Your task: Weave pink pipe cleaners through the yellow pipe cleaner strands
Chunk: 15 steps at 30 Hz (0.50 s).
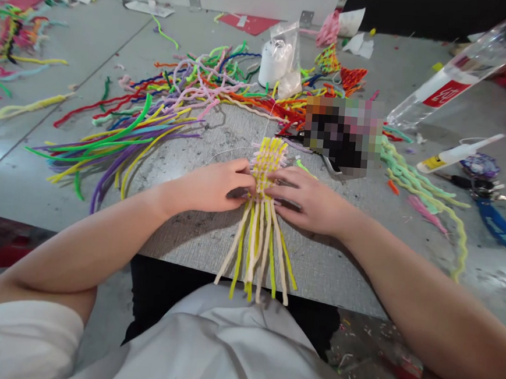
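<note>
A small woven strip (269,163) of yellow and pale pink fuzzy yarn cords lies on the grey table in front of me. Its loose yellow and cream ends (255,242) fan out toward my body and hang past the table's edge. My left hand (224,185) grips the strip's left side near its lower end, fingers curled. From the right, my right hand (307,198) presses its bent fingers on the opposite side of the weave. The fingertips hide part of the lower rows. A thin white thread (234,151) lies beside the strip.
Heaped colourful yarn cords (154,111) spread across the back and left. Behind them stands a white thread spool (272,62) in plastic. At right are a clear bottle (459,71), a glue bottle (459,153), keys on a blue strap (498,223) and a blurred-out dark object (344,138).
</note>
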Each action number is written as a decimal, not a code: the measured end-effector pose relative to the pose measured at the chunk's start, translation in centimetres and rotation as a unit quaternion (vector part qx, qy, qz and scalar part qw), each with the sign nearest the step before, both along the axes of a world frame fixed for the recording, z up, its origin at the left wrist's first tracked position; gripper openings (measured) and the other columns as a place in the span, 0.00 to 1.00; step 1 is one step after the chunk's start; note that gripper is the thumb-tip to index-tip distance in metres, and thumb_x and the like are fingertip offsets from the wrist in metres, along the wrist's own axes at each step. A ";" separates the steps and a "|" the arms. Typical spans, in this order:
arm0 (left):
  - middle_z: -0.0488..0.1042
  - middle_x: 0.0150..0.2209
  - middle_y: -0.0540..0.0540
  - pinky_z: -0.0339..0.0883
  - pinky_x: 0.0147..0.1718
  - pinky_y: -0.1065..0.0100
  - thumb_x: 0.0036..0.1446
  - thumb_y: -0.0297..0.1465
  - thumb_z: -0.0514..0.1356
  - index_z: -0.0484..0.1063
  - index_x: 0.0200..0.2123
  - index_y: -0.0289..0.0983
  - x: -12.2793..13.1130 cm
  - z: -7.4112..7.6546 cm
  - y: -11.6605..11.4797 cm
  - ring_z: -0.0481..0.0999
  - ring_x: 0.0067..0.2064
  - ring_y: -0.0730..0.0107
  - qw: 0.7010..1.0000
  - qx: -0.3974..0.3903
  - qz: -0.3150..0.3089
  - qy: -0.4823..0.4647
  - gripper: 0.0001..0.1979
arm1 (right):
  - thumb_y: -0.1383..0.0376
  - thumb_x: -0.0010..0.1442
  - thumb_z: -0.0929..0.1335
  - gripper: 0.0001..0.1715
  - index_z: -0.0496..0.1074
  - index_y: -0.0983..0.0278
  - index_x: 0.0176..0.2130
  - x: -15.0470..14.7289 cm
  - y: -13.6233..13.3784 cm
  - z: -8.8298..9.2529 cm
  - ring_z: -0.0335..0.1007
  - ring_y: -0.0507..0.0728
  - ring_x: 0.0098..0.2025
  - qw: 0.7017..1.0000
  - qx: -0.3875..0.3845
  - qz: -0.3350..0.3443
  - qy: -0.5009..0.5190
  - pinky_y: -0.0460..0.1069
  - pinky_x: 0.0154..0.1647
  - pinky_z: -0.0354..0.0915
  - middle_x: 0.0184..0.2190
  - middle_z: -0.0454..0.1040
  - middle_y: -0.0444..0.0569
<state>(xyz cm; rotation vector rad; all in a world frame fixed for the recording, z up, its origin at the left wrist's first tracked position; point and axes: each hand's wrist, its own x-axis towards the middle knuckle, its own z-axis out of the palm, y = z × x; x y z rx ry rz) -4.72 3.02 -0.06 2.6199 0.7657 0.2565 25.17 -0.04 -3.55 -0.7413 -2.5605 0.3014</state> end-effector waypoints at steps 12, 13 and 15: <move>0.78 0.48 0.41 0.74 0.42 0.65 0.64 0.32 0.68 0.82 0.52 0.39 0.3 -1.7 1.4 0.78 0.45 0.63 0.972 -0.053 0.037 -0.227 0.14 | 0.49 0.78 0.69 0.19 0.84 0.57 0.46 -0.8 0.9 -0.7 0.83 0.67 0.51 0.955 -0.133 -0.130 0.230 0.64 0.59 0.77 0.46 0.87 0.53; 0.79 0.48 0.41 0.73 0.40 0.67 0.63 0.32 0.70 0.80 0.56 0.39 0.2 -1.7 1.3 0.78 0.44 0.65 0.963 -0.090 0.073 -0.245 0.19 | 0.46 0.76 0.70 0.21 0.84 0.57 0.44 -0.9 1.0 -0.8 0.83 0.67 0.48 0.937 -0.165 -0.158 0.265 0.65 0.57 0.78 0.43 0.87 0.53; 0.80 0.44 0.46 0.71 0.35 0.70 0.61 0.32 0.72 0.73 0.67 0.41 0.3 -1.4 1.1 0.78 0.38 0.70 0.933 -0.207 0.140 -0.260 0.31 | 0.42 0.74 0.71 0.25 0.83 0.58 0.41 -1.0 1.2 -0.9 0.84 0.66 0.45 0.899 -0.214 -0.199 0.327 0.65 0.53 0.81 0.42 0.86 0.53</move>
